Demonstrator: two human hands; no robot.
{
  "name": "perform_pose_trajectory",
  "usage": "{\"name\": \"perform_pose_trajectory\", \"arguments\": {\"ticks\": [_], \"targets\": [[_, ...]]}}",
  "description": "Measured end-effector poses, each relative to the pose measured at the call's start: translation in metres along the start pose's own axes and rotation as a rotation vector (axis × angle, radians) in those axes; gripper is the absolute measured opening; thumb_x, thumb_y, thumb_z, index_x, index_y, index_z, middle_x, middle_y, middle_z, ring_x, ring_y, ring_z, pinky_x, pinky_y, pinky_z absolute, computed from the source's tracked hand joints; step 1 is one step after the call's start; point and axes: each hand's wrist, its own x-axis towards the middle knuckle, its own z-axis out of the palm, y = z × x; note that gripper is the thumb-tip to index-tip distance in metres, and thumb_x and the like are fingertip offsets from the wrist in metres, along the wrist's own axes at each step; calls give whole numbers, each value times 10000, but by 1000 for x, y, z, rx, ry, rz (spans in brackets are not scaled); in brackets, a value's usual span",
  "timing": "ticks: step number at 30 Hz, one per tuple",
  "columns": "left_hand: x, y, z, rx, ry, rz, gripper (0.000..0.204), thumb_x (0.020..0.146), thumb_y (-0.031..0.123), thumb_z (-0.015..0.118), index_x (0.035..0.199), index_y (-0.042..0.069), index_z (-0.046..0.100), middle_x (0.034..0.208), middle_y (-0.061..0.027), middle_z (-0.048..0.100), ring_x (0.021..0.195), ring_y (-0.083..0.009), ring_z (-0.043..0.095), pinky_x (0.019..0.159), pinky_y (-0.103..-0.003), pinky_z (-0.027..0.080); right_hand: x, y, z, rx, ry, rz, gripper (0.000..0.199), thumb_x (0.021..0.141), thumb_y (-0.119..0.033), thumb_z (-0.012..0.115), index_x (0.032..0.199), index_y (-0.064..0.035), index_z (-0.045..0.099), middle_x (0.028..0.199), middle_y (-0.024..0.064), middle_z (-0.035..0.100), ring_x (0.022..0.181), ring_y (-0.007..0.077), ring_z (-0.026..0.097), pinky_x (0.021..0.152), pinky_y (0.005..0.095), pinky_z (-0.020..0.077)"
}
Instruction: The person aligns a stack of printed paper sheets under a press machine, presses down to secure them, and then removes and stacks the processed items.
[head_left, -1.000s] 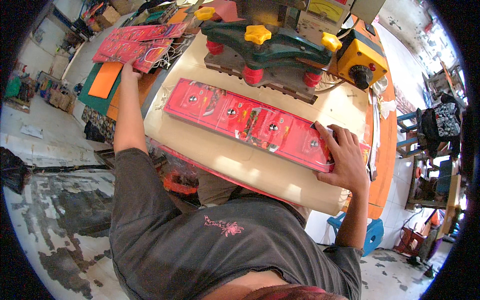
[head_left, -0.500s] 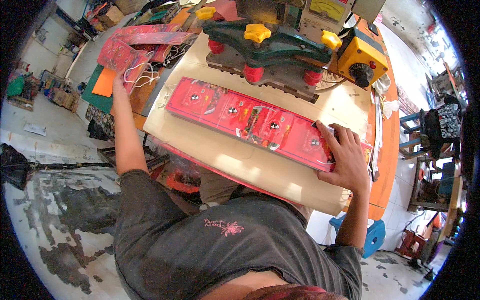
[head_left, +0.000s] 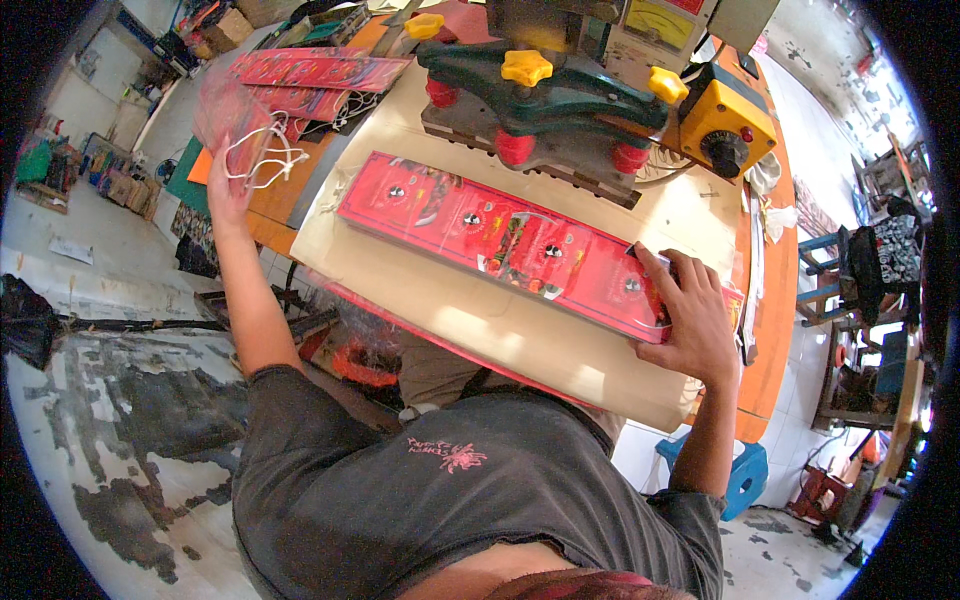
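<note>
At the far left my left hand is closed on a clear plastic bag with white cord handles. The bag is smeared by motion. Beside it lies a pile of red printed bags with more white cords. My right hand is spread over the right end of a long red printed strip of packaging, fingers on top and thumb along the near edge. The strip lies slanted on a cream-coloured sheet; a small dark thing shows by my right fingertips.
Just beyond the strip stands a press machine with a dark green clamp head, yellow star knobs and red collars. A yellow control box with a black dial is at its right. An orange tabletop borders the sheet, and a blue stool stands below.
My left hand has drawn the bag slightly left and toward me, apart from the pile. My right hand stays on the red strip.
</note>
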Motion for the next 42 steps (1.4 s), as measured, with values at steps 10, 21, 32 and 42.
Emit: {"name": "perform_pose_trajectory", "arguments": {"ticks": [10, 21, 32, 42], "targets": [[87, -58, 89, 8, 49, -125, 429, 965, 363, 716, 1254, 60, 623, 1204, -137, 709, 1045, -306, 708, 858, -459, 614, 0, -1, -2, 21, 18, -19, 1133, 504, -452, 748, 1550, -158, 425, 1300, 212, 553, 1221, 400, 522, 1074, 515, 398], [189, -133, 25, 323, 404, -179, 445, 821, 105, 790, 1217, -21, 632, 1177, -144, 682, 1023, -287, 683, 901, -459, 571, -1, 2, -1, 16, 9, -14, 1104, 531, -444, 756, 1548, -168, 429, 1311, 205, 558, 1227, 381, 521, 1083, 505, 390], [202, -142, 0, 214, 254, -291, 237, 850, 78, 735, 1071, 3, 689, 1005, -150, 705, 910, -318, 686, 798, -472, 578, 2, 1, -1, 21, -4, 11, 1123, 528, -445, 750, 1565, -171, 419, 1318, 213, 554, 1243, 388, 508, 1097, 508, 381], [191, -128, -12, 161, 382, -251, 317, 886, 53, 744, 1190, 39, 656, 1143, -143, 728, 1035, -306, 709, 909, -514, 581, 1, 1, -1, 22, 1, 10, 1130, 511, -426, 756, 1561, -178, 421, 1310, 202, 551, 1220, 386, 514, 1086, 501, 389]]}}
